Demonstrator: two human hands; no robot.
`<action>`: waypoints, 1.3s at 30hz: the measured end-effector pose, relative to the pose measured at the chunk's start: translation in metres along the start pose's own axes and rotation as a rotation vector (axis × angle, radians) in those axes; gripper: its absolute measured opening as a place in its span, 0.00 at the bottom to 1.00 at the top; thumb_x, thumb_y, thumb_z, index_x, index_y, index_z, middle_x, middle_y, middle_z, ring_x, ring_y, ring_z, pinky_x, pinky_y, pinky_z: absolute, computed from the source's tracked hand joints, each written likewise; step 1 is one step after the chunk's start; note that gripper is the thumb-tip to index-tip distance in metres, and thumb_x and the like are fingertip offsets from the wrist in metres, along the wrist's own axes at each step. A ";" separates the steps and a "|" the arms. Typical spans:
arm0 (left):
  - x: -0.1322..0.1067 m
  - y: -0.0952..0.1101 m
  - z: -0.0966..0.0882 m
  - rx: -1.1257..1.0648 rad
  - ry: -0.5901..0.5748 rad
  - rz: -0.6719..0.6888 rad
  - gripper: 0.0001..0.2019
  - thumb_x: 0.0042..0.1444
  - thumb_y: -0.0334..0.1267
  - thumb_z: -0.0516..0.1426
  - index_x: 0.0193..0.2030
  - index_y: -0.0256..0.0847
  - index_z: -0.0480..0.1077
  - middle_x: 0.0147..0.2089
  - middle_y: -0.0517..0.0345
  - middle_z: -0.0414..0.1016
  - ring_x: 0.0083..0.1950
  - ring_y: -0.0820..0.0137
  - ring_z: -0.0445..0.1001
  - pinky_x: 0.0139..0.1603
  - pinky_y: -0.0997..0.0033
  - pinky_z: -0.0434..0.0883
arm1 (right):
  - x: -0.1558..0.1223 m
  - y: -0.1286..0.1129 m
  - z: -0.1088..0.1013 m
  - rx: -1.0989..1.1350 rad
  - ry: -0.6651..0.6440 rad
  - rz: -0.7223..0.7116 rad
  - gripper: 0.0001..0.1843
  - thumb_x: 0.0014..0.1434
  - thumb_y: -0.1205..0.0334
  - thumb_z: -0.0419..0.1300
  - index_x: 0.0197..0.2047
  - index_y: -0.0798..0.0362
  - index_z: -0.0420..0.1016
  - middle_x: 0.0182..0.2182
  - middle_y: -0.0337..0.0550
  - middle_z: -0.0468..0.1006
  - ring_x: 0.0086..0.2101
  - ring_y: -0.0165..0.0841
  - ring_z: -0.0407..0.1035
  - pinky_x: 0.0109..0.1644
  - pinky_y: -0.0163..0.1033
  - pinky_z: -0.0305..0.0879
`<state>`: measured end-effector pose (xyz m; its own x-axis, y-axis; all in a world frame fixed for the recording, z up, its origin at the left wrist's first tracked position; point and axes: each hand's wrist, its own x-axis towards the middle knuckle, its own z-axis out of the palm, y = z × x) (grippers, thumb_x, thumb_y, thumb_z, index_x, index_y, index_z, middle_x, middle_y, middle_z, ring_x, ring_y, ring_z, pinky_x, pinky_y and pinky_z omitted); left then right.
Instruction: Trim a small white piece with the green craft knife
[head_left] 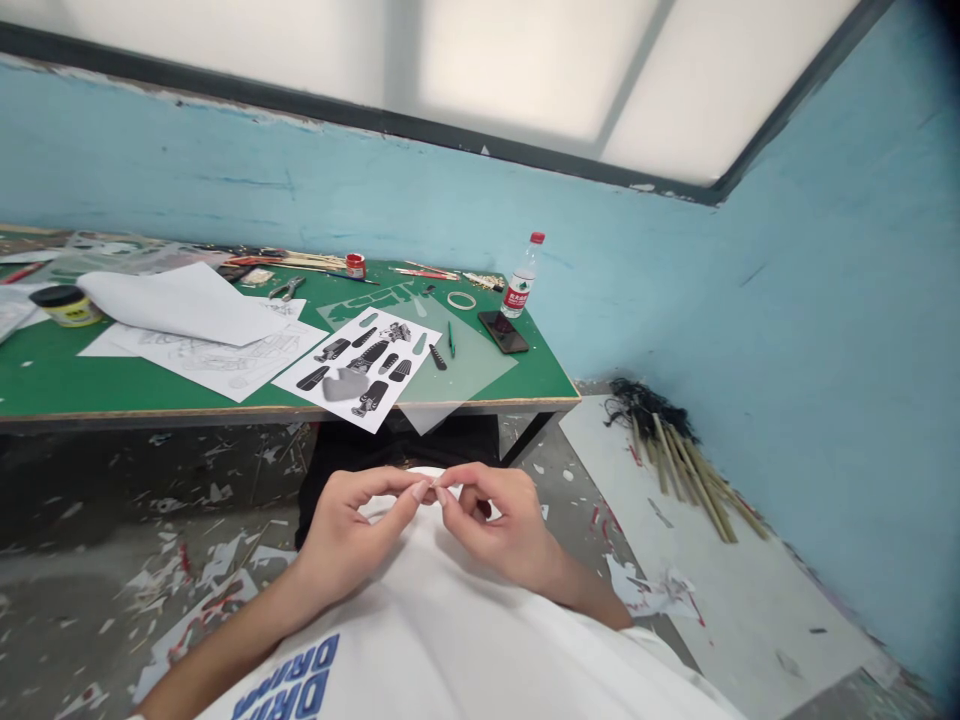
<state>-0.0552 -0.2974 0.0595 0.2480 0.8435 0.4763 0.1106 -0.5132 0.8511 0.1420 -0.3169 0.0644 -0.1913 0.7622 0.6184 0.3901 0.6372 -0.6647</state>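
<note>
My left hand (pixel 364 515) and my right hand (pixel 499 515) meet fingertip to fingertip above my lap, in front of a white shirt (pixel 480 640). Thumb and forefinger of each are pinched together. Whatever lies between the tips is too small to make out. Beyond them, at the table edge, lies a white sheet (pixel 311 378) with black printed shapes and a few cut-out openings. It overlaps a translucent plastic sheet (pixel 480 365). On that sheet rest a green pen-like tool (pixel 451 340) and a small dark cut-out piece (pixel 438 357).
The green table (pixel 45 370) carries sketch papers (pixel 240 370), pliers (pixel 286 288), a yellow jar with a black lid (pixel 66 306), a tape ring (pixel 461 300), a phone (pixel 503 332) and a water bottle (pixel 521 280). Paper scraps litter the floor. Bamboo sticks (pixel 697 480) lie by the wall.
</note>
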 end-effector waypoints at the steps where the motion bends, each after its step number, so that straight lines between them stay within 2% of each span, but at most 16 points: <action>1: 0.000 -0.001 0.000 -0.005 -0.005 0.000 0.08 0.66 0.33 0.63 0.38 0.43 0.86 0.36 0.58 0.89 0.34 0.66 0.88 0.37 0.77 0.83 | 0.000 0.000 -0.001 0.003 -0.011 0.013 0.03 0.66 0.67 0.64 0.43 0.52 0.79 0.17 0.25 0.68 0.17 0.21 0.60 0.24 0.26 0.60; 7: 0.000 0.000 -0.001 -0.020 -0.026 0.023 0.09 0.67 0.33 0.62 0.39 0.43 0.86 0.37 0.56 0.89 0.34 0.65 0.88 0.37 0.74 0.84 | -0.002 0.002 -0.002 0.005 -0.038 0.066 0.04 0.67 0.64 0.63 0.43 0.52 0.80 0.17 0.27 0.70 0.17 0.22 0.60 0.23 0.28 0.60; 12: -0.001 0.000 -0.001 0.018 -0.021 0.096 0.09 0.67 0.30 0.62 0.40 0.44 0.85 0.38 0.59 0.89 0.36 0.69 0.88 0.39 0.78 0.83 | -0.001 0.002 -0.002 0.026 -0.043 0.079 0.04 0.67 0.65 0.63 0.43 0.52 0.80 0.17 0.27 0.70 0.17 0.22 0.60 0.23 0.28 0.60; 20: -0.004 -0.006 -0.001 0.181 0.078 0.247 0.07 0.65 0.27 0.64 0.44 0.42 0.83 0.39 0.59 0.88 0.37 0.73 0.86 0.41 0.81 0.81 | 0.000 0.002 -0.003 0.001 -0.054 0.127 0.04 0.66 0.64 0.64 0.42 0.52 0.80 0.17 0.27 0.69 0.18 0.22 0.60 0.24 0.28 0.60; 29: -0.004 -0.005 -0.003 0.270 0.080 0.356 0.08 0.64 0.26 0.65 0.47 0.42 0.82 0.40 0.58 0.88 0.37 0.72 0.85 0.41 0.78 0.80 | 0.000 0.005 -0.002 0.026 -0.069 0.158 0.03 0.66 0.63 0.64 0.41 0.51 0.80 0.17 0.27 0.68 0.18 0.23 0.60 0.24 0.29 0.60; 39: -0.004 -0.004 -0.004 0.330 0.067 0.402 0.07 0.65 0.26 0.65 0.46 0.39 0.82 0.40 0.56 0.88 0.37 0.71 0.86 0.41 0.76 0.81 | 0.000 0.005 -0.002 0.018 -0.092 0.174 0.04 0.66 0.63 0.64 0.41 0.52 0.80 0.17 0.27 0.68 0.18 0.23 0.60 0.25 0.29 0.60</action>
<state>-0.0602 -0.2985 0.0548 0.2723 0.5727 0.7732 0.3196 -0.8118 0.4887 0.1455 -0.3133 0.0616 -0.2041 0.8680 0.4527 0.4087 0.4958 -0.7663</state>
